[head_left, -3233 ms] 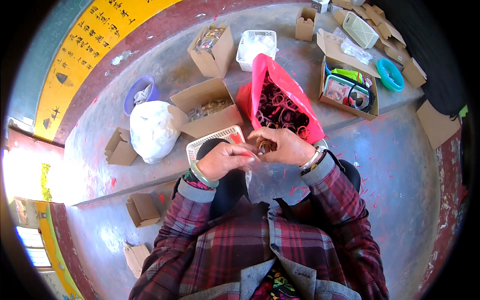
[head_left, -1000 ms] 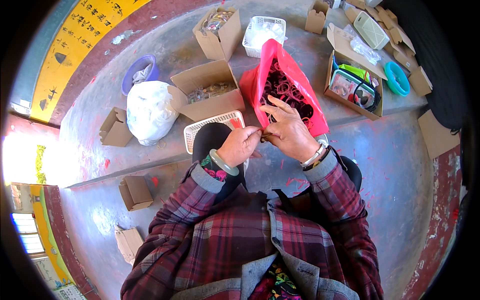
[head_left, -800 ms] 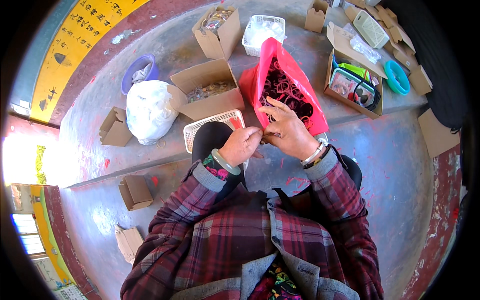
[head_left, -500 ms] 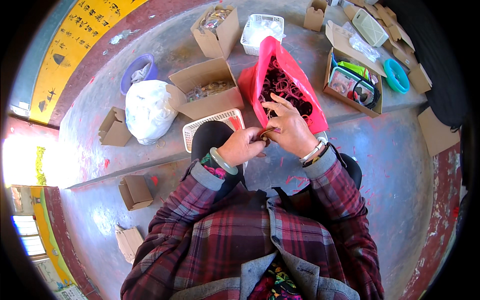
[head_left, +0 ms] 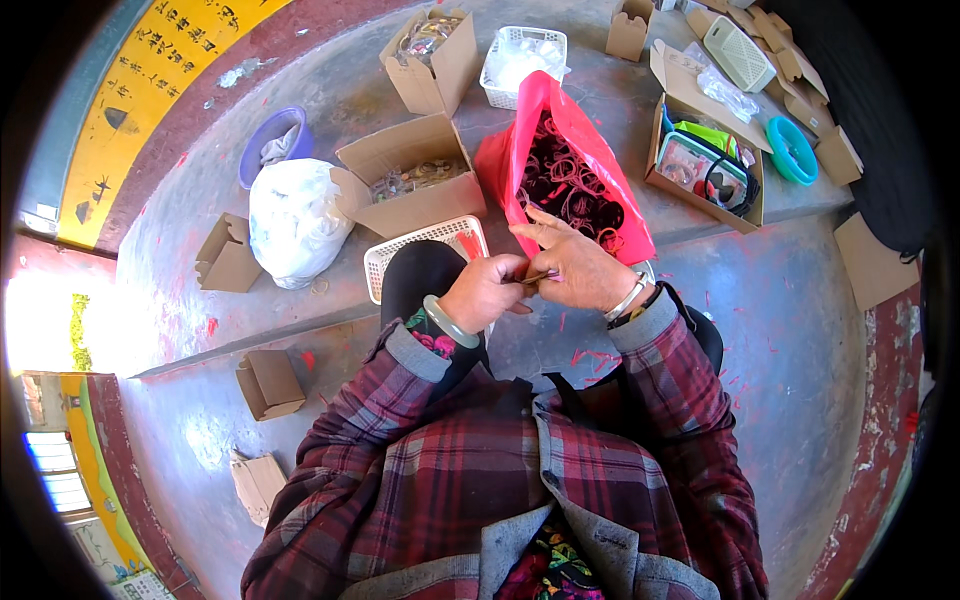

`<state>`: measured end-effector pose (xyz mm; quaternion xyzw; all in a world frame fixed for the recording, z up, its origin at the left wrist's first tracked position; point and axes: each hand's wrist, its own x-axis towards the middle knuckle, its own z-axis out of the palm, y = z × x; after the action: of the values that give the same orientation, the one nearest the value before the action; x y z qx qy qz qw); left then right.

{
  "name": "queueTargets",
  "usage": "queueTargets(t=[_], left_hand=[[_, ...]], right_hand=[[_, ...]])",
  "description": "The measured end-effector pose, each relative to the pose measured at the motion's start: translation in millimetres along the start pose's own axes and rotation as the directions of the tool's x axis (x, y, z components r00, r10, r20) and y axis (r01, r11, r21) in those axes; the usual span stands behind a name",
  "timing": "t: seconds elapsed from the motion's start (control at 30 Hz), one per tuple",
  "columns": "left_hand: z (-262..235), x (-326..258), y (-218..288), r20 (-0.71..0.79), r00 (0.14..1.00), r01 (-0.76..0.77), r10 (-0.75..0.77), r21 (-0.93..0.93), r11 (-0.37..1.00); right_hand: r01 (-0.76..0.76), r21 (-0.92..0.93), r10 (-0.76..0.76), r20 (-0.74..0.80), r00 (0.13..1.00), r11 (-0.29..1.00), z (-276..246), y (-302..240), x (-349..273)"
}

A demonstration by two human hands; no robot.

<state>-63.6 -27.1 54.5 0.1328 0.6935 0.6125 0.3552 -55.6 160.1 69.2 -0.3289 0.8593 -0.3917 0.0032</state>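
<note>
My left hand and my right hand meet over my knees, fingertips close together. Both pinch a small, thin brownish strip; its kind is too small to make out and the fingers cover most of it. The outer fingers of my right hand are stretched out over the near edge of a pink plastic bag. Loose dark and pink ring-shaped bands, like hair ties, fill this bag. Just left of my left hand, a white plastic basket sits partly behind my knee.
Beyond the basket stands an open cardboard box of small items, beside a stuffed white bag and a purple basin. A carton with a cable and a turquoise basin lie to the right. A raised floor edge crosses the room.
My right hand has turned and dipped slightly, its outstretched fingers lower against the bag. The pinched strip now lies flatter between my fingertips; my left hand has hardly moved.
</note>
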Motion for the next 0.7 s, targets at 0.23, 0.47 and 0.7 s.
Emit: queueTargets(t=[0.23,0.47,0.7], left_hand=[[1,6,-9,-0.08,0.997,-0.019,0.009,-0.126,0.992],[-13,-3,10,0.003,1.0,-0.013,0.015,-0.337,0.942],[-15,-6,15,-0.005,1.0,0.018,-0.02,-0.254,0.967]], right_hand=[[-0.047,0.026,0.05,-0.131,0.99,0.999,-1,-5,0],[-0.263,0.78,0.437,-0.015,0.899,0.568,-16,1,0],[-0.281,0.75,0.515,-0.092,0.852,0.599,-6,1,3]])
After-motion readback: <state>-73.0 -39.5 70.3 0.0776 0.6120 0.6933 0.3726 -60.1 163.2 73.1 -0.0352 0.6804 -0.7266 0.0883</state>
